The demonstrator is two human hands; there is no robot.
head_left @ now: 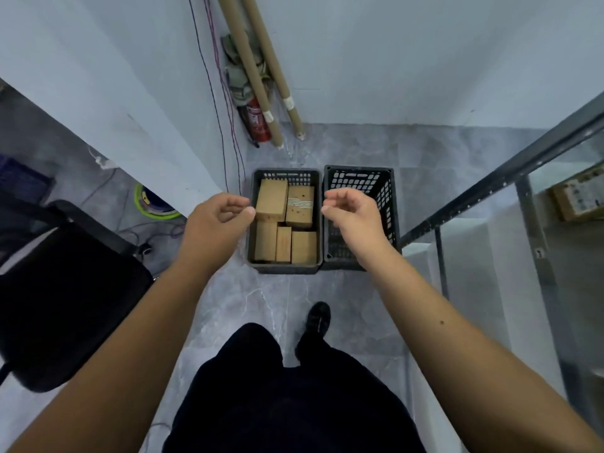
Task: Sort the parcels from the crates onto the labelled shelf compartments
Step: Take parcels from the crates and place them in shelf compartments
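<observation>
Left hand [219,214] and right hand [351,212], fingers [335,195] loosely curled and holding nothing, hover over two crates at the floor's far edge. Brown parcels [271,199] fill the left crate [284,269], which touches the right crate [359,183].

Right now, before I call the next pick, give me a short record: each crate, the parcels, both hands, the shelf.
left crate: on the floor, holds parcels, five brown tops visible
right crate: directly right of it; no parcels visible, part hidden by the arm
left hand: over the left crate's left edge, fingers loosely curled, holding nothing
right hand: over the right crate, loosely curled, holding nothing
shelf: at right, one labelled box on it
</observation>
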